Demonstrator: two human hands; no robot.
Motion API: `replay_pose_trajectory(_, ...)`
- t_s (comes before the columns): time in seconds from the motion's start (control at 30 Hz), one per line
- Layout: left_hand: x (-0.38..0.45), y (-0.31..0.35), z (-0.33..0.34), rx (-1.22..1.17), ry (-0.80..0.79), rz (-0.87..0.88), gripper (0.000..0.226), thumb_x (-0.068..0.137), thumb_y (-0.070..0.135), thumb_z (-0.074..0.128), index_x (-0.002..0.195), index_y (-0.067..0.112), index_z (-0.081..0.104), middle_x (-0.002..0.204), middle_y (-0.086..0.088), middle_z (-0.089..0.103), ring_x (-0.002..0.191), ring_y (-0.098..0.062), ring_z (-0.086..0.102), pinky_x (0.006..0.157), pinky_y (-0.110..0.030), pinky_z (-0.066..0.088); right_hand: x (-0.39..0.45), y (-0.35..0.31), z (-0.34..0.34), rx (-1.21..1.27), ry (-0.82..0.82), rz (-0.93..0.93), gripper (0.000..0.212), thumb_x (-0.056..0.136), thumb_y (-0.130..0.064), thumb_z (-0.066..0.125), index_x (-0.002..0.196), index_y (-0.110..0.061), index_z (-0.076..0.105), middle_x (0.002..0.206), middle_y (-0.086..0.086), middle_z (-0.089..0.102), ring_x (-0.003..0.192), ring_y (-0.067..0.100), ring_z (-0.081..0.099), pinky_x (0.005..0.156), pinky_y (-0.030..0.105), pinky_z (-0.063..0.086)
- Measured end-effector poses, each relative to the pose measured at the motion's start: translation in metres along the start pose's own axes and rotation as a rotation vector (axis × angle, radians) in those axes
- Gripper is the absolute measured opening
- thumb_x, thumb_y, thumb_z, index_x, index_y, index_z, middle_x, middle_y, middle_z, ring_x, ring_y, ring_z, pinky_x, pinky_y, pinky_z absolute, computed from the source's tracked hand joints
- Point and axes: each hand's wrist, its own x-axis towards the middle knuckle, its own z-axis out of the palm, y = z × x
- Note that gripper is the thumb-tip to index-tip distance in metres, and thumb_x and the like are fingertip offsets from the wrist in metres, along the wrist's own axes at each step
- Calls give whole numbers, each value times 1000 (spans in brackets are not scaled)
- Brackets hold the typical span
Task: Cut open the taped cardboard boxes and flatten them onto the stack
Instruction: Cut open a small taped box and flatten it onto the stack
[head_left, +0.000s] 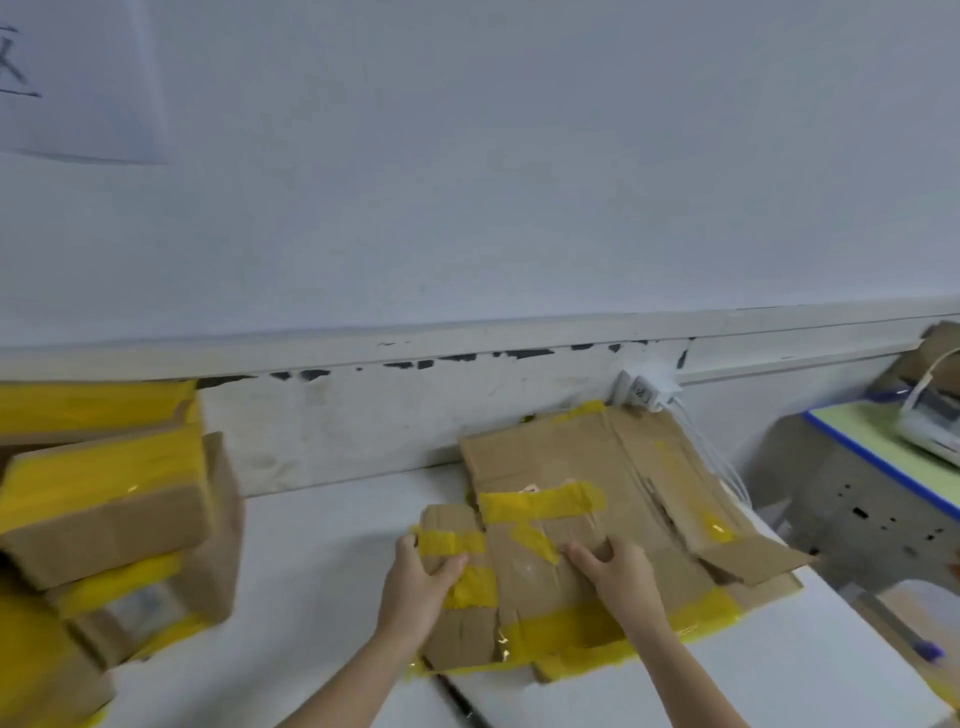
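Two bare forearms rise from the bottom edge of the frame toward the middle, each ending on cardboard. Left hand (418, 574) grips the left edge of the flattened box (524, 587): its fingers curl over the far side of a narrow flap and its thumb lies on top, beside a strip of yellow tape (451, 542). Right hand (621, 571) rests on the middle of the same box with its fingers bent, their tips pressing into the surface; whether they pinch anything I cannot tell.

That box lies at centre frame, on top of the stack (649, 467) of flattened cardboard, which spreads toward the wall and to the right, its pieces edged and crossed with more yellow tape. The stack sits on the white bench (322, 597).

At the left edge of the frame stands a blurred pile of taped boxes (109, 514), not flattened, wrapped in the same yellow tape and well apart from the stack.

Behind the stack, against the wall, a white power strip (647, 389) is mounted, with thin white cables hanging down from it. At the right edge, a second table (878, 447) with a pale green top and blue rim carries a white device (932, 415).
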Motion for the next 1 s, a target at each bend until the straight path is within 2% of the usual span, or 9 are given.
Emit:
replay_pose_trajectory(0.1, 21, 22, 60, -31, -96, 44, 72, 86, 20, 66, 143, 16, 23, 119, 3, 49, 115, -22, 54, 93, -33, 46, 45, 26, -36, -18, 72, 16, 41, 84, -42, 65, 108, -9, 58, 92, 4, 60, 84, 20, 57, 69, 33, 43)
replay_pose_trajectory(0.17, 37, 29, 100, -36, -179, 54, 66, 86, 19, 66, 140, 26, 27, 131, 1, 47, 115, -15, 53, 98, -36, 46, 79, 39, -57, -59, 102, 7, 64, 87, -41, 61, 141, -15, 38, 122, 6, 59, 104, 24, 57, 74, 31, 44)
replay_pose_trajectory(0.23, 50, 32, 136, 29, -118, 62, 51, 86, 23, 66, 126, 36, 37, 133, -3, 45, 112, -11, 52, 98, -33, 45, 114, 45, -71, -91, 88, -55, 67, 91, -39, 56, 147, -21, 26, 114, 7, 63, 86, 20, 58, 63, 30, 42)
replay_pose_trajectory(0.33, 64, 33, 167, 265, 220, -58, 68, 81, 39, 67, 138, 23, 34, 146, -9, 31, 131, -25, 34, 108, -36, 29, 161, 53, -71, -180, 43, -145, 68, 93, -34, 53, 149, -29, 15, 75, 1, 59, 63, 11, 50, 52, 25, 35)
replay_pose_trajectory(0.43, 80, 26, 166, 126, 392, -295, 84, 75, 38, 74, 141, 4, 33, 140, -19, 39, 131, -34, 34, 107, -42, 28, 194, 64, -59, -225, -37, -117, 69, 94, -39, 49, 150, -31, 9, 85, 1, 61, 75, 15, 57, 60, 26, 42)
replay_pose_trajectory(0.6, 103, 10, 151, 39, 444, -177, 64, 76, 9, 74, 134, 7, 48, 120, -18, 52, 114, -35, 49, 97, -47, 43, 214, 74, -44, -173, -61, -130, 65, 95, -40, 45, 149, -28, 10, 132, 12, 52, 115, 29, 53, 92, 37, 43)
replay_pose_trajectory(0.87, 118, 22, 157, 369, 416, -159, 61, 82, 16, 69, 137, 6, 44, 134, -21, 43, 124, -34, 38, 100, -43, 37, 243, 53, -26, -542, -18, -245, 55, 96, -34, 45, 147, -27, 26, 107, 11, 44, 97, 28, 50, 76, 33, 44)
replay_pose_trajectory(0.93, 118, 29, 161, 574, 432, 23, 69, 64, 6, 82, 128, 5, 54, 130, -23, 49, 117, -42, 47, 91, -50, 45, 246, 50, -13, -646, 25, -252, 58, 72, -13, 78, 126, -10, 58, 100, 25, 58, 86, 43, 59, 65, 45, 52)
replay_pose_trajectory(1.0, 122, 39, 171, 740, 312, 367, 77, 50, -2, 83, 122, 9, 60, 125, -14, 58, 115, -33, 55, 87, -45, 51, 248, 47, -3, -655, 74, -304, 52, 56, 6, 81, 106, 2, 68, 107, 28, 64, 90, 46, 64, 64, 52, 54)
